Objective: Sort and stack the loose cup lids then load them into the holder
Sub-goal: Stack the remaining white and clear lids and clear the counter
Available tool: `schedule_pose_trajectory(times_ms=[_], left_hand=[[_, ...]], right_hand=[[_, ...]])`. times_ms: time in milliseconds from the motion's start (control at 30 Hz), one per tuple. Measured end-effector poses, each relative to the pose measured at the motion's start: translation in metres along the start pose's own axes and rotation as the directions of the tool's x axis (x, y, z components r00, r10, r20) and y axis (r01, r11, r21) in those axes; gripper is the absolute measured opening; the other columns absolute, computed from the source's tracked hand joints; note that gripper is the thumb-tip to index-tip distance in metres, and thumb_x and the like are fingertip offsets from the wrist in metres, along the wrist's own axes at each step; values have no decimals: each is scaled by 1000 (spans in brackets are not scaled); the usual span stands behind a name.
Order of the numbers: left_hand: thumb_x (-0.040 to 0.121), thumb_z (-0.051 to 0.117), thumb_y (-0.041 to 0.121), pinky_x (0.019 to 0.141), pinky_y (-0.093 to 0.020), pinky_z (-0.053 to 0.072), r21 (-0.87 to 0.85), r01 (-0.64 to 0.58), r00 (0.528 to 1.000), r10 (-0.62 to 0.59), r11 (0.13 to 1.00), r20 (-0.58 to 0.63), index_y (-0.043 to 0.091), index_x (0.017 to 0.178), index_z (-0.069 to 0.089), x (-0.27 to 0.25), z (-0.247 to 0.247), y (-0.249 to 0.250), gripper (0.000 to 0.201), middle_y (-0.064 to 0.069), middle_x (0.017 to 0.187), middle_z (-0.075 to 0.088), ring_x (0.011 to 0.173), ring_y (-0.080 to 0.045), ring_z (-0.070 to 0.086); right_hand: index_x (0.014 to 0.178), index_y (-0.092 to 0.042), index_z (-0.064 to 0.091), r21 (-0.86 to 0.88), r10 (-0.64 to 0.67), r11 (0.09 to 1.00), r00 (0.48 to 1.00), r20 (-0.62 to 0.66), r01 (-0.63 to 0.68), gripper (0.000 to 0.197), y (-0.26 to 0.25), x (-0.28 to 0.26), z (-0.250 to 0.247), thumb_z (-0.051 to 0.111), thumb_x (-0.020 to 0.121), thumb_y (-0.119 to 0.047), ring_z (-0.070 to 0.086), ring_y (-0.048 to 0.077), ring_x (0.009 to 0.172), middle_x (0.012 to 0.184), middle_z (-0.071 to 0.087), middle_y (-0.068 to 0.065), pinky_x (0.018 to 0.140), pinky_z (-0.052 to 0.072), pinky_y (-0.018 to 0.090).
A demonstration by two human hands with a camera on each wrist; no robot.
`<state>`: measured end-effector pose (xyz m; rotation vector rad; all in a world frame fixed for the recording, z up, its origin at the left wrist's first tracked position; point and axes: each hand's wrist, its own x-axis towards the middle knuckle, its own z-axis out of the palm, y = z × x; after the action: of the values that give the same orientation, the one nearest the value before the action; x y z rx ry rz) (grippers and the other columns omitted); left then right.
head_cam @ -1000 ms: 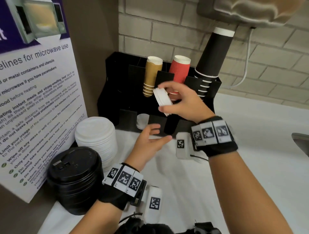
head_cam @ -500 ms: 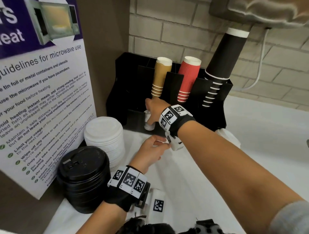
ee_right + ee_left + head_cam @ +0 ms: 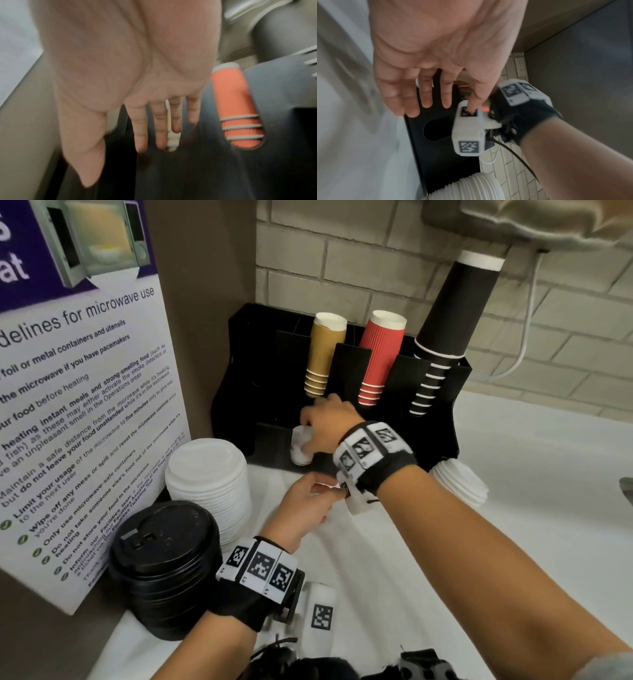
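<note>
Pressing small lids (image 3: 301, 446) at holder (image 3: 239, 392) front slot, right hand (image 3: 325, 422) fingers straight; left hand (image 3: 305, 508) relaxed.

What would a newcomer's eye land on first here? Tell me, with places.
First the right hand, reaching into the low front slot of the black holder where small white lids sit. Above it stand tan cups, red cups and a tall black cup stack. At left, white lids and black lids wait stacked.
</note>
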<state>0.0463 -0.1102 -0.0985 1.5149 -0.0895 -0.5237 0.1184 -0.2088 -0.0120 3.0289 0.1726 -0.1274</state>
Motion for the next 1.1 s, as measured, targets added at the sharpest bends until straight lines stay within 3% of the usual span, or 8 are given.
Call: schedule_pose_trajectory(times_ms=[100,167,267,367,433,533,700,1100], left_hand=[[90,64,21,85,-31,50,14,-32,999,32,999,-5,22,101,62,0,0,0,11,5,99,60,90,-13,59],[90,65,22,85,-31,51,9,-54,998,54,999,-16,23,100,62,-1,2,1,10,9,96,58,90,-13,60],[90,65,22,88,-33,52,8,-88,996,88,996,-17,23,102,63,-2,4,1,12,8,99,58,93,-14,62],[90,65,21,89,-33,53,3,-122,992,122,992,-3,23,104,63,-3,6,1,14,7,103,58,94,-14,63],[90,64,21,88,-31,53,-2,-134,991,134,991,8,24,105,64,-2,6,1,15,7,104,58,93,-13,63],[90,64,20,84,-28,53,-7,-142,990,142,990,21,23,105,64,-2,7,1,15,7,104,58,91,-12,63],[90,65,21,81,-26,53,-14,-152,988,152,988,29,24,103,64,-1,7,2,14,7,102,58,91,-12,64],[90,66,21,82,-25,53,-14,-195,981,195,981,19,29,103,64,-4,5,6,15,4,110,59,95,-11,64]], right_hand=[[123,-16,57,418,93,908,961,-259,24,44,35,-36,-19,68,84,-34,49,26,116,121,55,10,99,40,37],[113,-15,61,596,250,802,887,-388,35,31,66,-69,-22,69,85,-26,57,21,106,114,62,8,93,44,31],[105,-22,59,747,547,652,762,-347,-128,19,111,-125,-9,65,87,-28,58,17,98,109,63,3,85,44,28],[105,-23,55,737,685,581,697,-213,-345,28,141,-167,16,63,86,-43,54,18,103,117,58,4,83,40,31],[106,-22,53,744,701,543,698,-145,-390,39,144,-180,31,65,82,-51,49,15,102,120,53,3,81,36,29],[105,-23,50,774,697,491,713,-74,-400,49,141,-184,48,76,72,-49,48,14,105,117,48,-2,79,36,28],[102,-19,51,774,688,512,717,-111,-372,50,139,-172,59,83,69,-37,51,18,108,116,51,0,82,38,29],[100,-16,53,786,679,544,704,-207,-293,44,137,-168,51,82,71,-32,55,21,104,111,56,3,75,37,27]])
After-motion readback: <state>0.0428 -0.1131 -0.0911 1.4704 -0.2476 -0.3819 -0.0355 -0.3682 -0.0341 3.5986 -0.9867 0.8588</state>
